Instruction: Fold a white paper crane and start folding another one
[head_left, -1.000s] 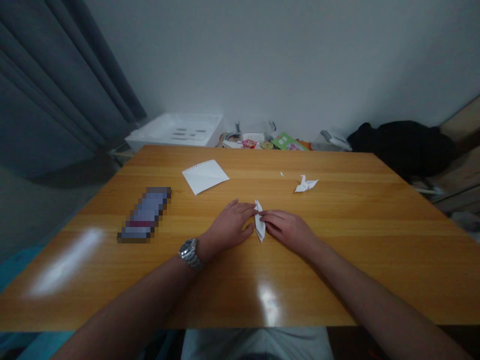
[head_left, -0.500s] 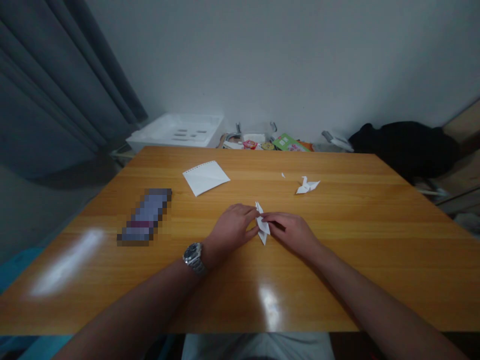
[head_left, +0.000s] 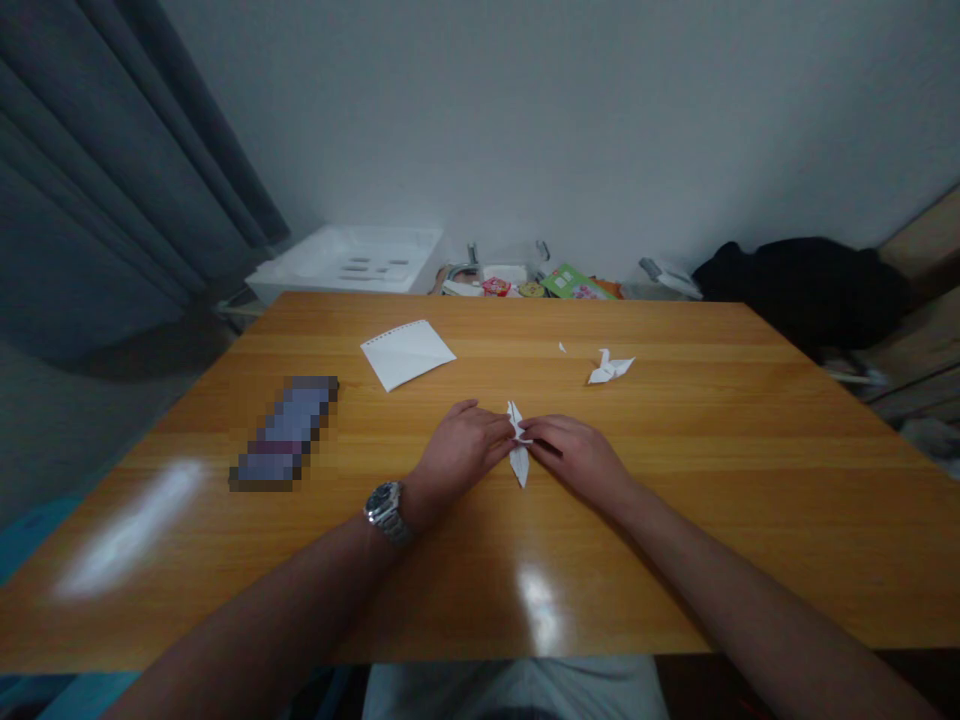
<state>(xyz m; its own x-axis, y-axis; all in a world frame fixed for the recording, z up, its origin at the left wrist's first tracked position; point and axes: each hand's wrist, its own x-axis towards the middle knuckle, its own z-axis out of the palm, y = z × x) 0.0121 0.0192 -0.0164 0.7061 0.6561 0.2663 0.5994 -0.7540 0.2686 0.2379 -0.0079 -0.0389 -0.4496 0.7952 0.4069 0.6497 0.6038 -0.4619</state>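
Note:
A small folded white paper piece (head_left: 517, 452) lies on the wooden table (head_left: 675, 470) between my two hands. My left hand (head_left: 461, 450), with a metal watch (head_left: 384, 507) on its wrist, pinches the piece from the left side. From the right, my right hand (head_left: 574, 455) pinches a flap of the same piece with its fingertips. Both hands rest on the table top.
A white notebook sheet (head_left: 407, 352) lies behind the left hand. A finished folded paper figure (head_left: 610, 367) and a tiny paper scrap (head_left: 562, 347) sit at the back right. A blurred dark object (head_left: 285, 432) lies to the left. Clutter and a white tray (head_left: 352, 260) stand behind the table.
The right-hand flap that stuck out half a second ago has been brought in, and the piece is narrow again. Both hands stayed in place around it.

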